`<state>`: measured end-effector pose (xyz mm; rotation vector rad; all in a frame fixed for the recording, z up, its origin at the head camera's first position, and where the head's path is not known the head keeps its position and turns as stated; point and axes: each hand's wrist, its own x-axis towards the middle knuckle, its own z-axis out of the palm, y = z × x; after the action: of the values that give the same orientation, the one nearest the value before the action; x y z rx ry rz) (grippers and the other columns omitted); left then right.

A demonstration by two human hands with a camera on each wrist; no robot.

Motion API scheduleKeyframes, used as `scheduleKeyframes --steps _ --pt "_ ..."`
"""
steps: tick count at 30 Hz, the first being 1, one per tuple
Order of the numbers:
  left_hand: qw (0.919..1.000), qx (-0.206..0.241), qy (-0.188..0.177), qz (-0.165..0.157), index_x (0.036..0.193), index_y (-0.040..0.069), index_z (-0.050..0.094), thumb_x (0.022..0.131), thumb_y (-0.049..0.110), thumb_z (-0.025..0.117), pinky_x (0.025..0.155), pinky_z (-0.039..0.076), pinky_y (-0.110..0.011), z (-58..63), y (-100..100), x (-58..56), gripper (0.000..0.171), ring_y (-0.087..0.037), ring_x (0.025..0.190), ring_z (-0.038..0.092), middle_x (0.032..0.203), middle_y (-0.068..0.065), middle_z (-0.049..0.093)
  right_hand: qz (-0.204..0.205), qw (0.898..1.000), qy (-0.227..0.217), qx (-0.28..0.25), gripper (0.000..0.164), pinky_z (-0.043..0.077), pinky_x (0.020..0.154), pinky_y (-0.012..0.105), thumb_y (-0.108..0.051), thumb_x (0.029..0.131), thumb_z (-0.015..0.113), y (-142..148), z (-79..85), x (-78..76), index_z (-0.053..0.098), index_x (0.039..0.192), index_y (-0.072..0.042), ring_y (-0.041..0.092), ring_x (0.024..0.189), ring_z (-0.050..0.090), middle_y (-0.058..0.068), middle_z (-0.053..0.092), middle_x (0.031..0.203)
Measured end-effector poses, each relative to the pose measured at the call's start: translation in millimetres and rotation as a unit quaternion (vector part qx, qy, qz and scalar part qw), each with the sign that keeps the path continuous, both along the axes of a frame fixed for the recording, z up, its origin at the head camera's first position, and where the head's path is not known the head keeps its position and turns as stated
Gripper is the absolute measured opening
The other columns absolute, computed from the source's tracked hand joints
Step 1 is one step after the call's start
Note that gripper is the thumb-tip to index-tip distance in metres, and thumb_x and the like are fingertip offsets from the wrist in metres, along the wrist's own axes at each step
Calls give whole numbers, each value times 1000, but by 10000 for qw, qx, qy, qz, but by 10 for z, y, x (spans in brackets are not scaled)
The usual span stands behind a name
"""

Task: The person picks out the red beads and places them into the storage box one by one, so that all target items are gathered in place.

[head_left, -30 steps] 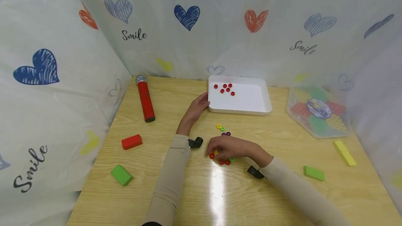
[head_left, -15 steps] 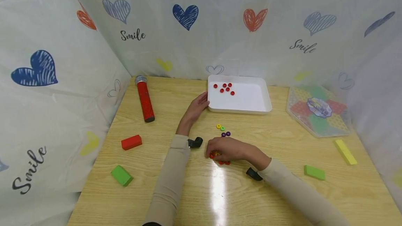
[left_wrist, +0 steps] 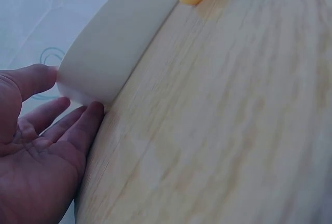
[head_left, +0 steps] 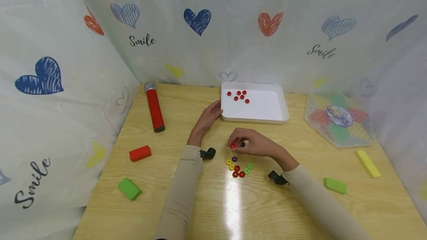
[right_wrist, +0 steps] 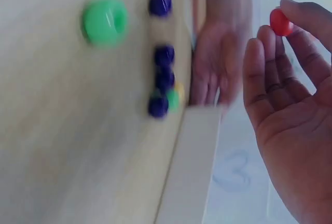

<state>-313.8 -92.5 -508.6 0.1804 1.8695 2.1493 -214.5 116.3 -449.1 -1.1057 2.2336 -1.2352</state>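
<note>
My right hand (head_left: pixel 255 143) pinches a red bead (right_wrist: pixel 280 23) between thumb and fingertips, above the table. The same bead (head_left: pixel 232 146) shows at its fingertips in the head view. Below it lie loose beads: purple (head_left: pixel 234 159), yellow (head_left: pixel 229 162), green (head_left: pixel 250 166) and red (head_left: pixel 242 174). Some purple beads (right_wrist: pixel 164 79) line up in the right wrist view. My left hand (head_left: pixel 208 116) touches the left end of a white tray (head_left: pixel 255 120), thumb at its rim (left_wrist: pixel 58 76) and fingertips low against its wall. Several red beads (head_left: pixel 242 97) lie inside the tray.
A red microphone-shaped tube (head_left: pixel 154 108) lies at the back left, near red (head_left: pixel 140 153) and green (head_left: pixel 129 189) blocks. To the right are a clear patterned case (head_left: pixel 340 121), a yellow block (head_left: pixel 368 163) and a green block (head_left: pixel 335 185). A printed curtain (head_left: pixel 233 47) closes off the back.
My right hand has lifted a red bead from the cluster and moved away from me toward the tray, uncovering the beads below. The left hand stays at the tray.
</note>
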Motion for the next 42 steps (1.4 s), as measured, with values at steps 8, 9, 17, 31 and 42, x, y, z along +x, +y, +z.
scheduleKeyframes --steps 8,9,17,31,42 --pt "9999 -56 -100 23 150 11 34 100 8 51 112 37 -31 1 2 2 54 -17 140 36 155 -7 34 -510 9981 -275 -217 20 55 77 29 1 91 63 332 181 -392 64 111 0 18 93 58 20 60 111" --pt "9999 -73 -113 34 150 12 34 100 8 51 112 37 -30 4 2 3 53 -17 139 36 154 -6 35 -561 9976 -328 -247 20 54 78 27 0 91 63 369 207 -453 64 111 -1 17 94 57 21 59 111" --pt "9996 -235 -165 64 150 14 34 100 11 52 111 37 -29 -4 5 7 54 -15 139 37 154 -3 36 -1034 9917 -715 -258 21 53 86 21 -2 93 61 544 394 -836 64 113 0 16 100 56 17 58 113" --pt "9996 -250 -116 65 150 14 35 100 12 53 112 37 -31 -23 11 26 53 -17 139 37 153 -3 37 -2117 9721 -903 458 25 49 100 31 -14 95 61 748 314 -1389 64 120 -10 21 110 54 16 57 126" --pt "9993 -354 -46 86 150 13 35 100 10 52 111 39 -30 30 21 32 53 -17 139 37 153 -5 37 -2307 9635 -932 992 31 39 109 49 -12 97 57 738 363 -1726 59 128 -6 27 118 51 14 55 132"
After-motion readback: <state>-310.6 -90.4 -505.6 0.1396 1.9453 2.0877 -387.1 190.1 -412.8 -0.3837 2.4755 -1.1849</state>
